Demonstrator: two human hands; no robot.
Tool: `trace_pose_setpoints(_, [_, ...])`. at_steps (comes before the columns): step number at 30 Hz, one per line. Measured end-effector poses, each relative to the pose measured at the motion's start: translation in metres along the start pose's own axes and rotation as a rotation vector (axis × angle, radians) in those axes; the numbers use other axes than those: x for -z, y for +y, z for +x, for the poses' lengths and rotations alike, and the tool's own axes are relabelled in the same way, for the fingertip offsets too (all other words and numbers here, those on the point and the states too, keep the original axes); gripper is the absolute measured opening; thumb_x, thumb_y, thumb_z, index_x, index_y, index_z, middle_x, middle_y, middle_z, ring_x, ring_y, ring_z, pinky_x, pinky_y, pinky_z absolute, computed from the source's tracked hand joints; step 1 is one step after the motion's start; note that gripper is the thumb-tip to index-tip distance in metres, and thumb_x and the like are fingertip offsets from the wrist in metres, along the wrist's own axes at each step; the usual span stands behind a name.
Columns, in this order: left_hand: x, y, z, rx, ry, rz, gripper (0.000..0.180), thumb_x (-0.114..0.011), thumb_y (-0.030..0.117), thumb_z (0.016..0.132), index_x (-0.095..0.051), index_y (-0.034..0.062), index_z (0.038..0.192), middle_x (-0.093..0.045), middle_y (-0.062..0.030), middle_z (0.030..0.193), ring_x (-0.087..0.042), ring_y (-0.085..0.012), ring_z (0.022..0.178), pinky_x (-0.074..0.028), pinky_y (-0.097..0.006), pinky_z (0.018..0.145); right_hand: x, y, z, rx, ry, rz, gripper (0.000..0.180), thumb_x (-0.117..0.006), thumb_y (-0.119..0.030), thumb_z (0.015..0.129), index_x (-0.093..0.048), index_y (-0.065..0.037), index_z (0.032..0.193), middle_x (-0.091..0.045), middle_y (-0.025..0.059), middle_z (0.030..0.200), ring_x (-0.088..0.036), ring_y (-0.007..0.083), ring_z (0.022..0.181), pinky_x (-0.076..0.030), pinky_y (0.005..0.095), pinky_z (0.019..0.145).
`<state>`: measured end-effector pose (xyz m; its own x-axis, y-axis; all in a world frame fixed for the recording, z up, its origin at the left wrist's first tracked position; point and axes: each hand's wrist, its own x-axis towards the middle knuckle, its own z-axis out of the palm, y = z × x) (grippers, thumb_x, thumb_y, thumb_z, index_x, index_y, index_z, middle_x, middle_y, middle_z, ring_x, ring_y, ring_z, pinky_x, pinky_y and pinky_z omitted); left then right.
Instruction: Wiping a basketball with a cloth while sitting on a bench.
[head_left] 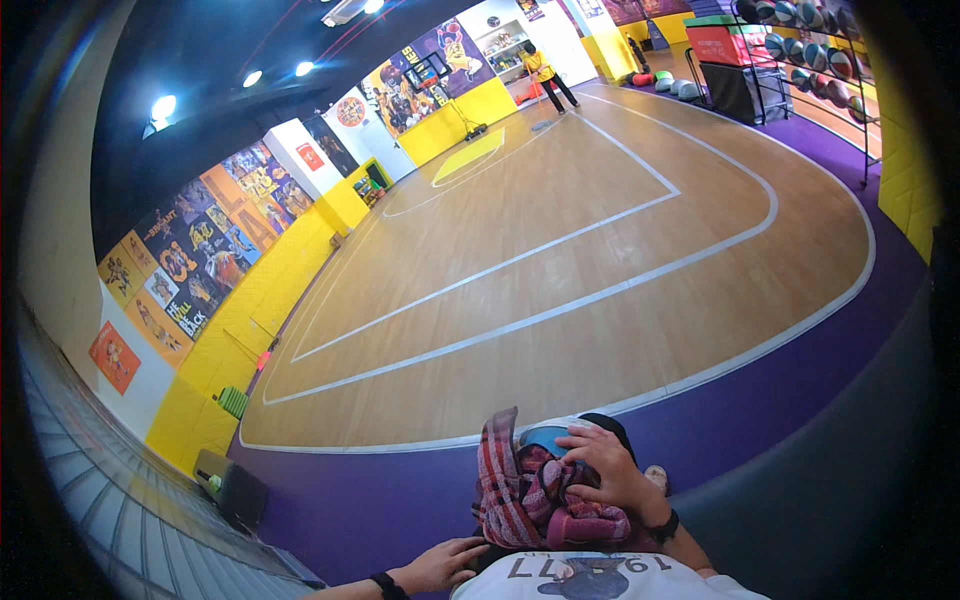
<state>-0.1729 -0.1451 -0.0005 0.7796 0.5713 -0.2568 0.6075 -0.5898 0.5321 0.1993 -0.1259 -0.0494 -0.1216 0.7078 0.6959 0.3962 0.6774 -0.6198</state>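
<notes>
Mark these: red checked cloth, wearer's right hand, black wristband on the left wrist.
Red checked cloth (499, 480): head view, middle of its checked strip.
Right hand (608, 466): head view, back of the hand.
Black wristband (388, 585): head view, band on the left wrist.

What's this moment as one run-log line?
right hand: on reddish cloths, grip unclear | left hand: open, below the cloths, holding none | another person: standing toward far end of court
</notes>
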Motion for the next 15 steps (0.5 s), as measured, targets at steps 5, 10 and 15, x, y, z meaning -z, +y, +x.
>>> trace_pose_setpoints(5, [-0.011,-0.005,-0.002,0.081,0.043,0.01,0.036,-0.052,0.022,0.095,-0.058,0.0039,0.125,-0.061,-0.0175,0.122,-0.054,-0.0367,0.117,-0.044,-0.044,0.1,0.004,-0.003,-0.004,0.028,-0.02,-0.082,0.04,-0.077,-0.035,0.078,-0.062,-0.013,0.108,-0.06,0.0107,0.131,-0.048,0.0341,0.13,-0.03,0.052,0.111])
trace_pose_setpoints(10, [-0.034,-0.034,-0.004,0.171,0.053,-0.012,0.048,-0.054,0.029,0.096,-0.048,0.0042,0.136,-0.053,-0.0202,0.13,-0.052,-0.0363,0.121,-0.042,-0.042,0.103,-0.001,-0.005,-0.002,0.046,-0.067,-0.131,0.041,-0.077,-0.036,0.077,-0.062,-0.013,0.108,-0.06,0.01,0.131,-0.048,0.0336,0.131,-0.03,0.0521,0.111])
trace_pose_setpoints(15, [-0.007,-0.112,-0.008,0.391,-0.36,-0.509,0.078,-0.07,0.036,0.089,-0.033,0.0025,0.149,-0.036,-0.0217,0.15,-0.04,-0.0322,0.136,-0.04,-0.036,0.107,-0.003,-0.005,0.005,0.094,-0.089,-0.097,0.042,-0.074,-0.04,0.08,-0.061,-0.013,0.111,-0.059,0.0084,0.133,-0.048,0.0313,0.131,-0.032,0.0531,0.109])
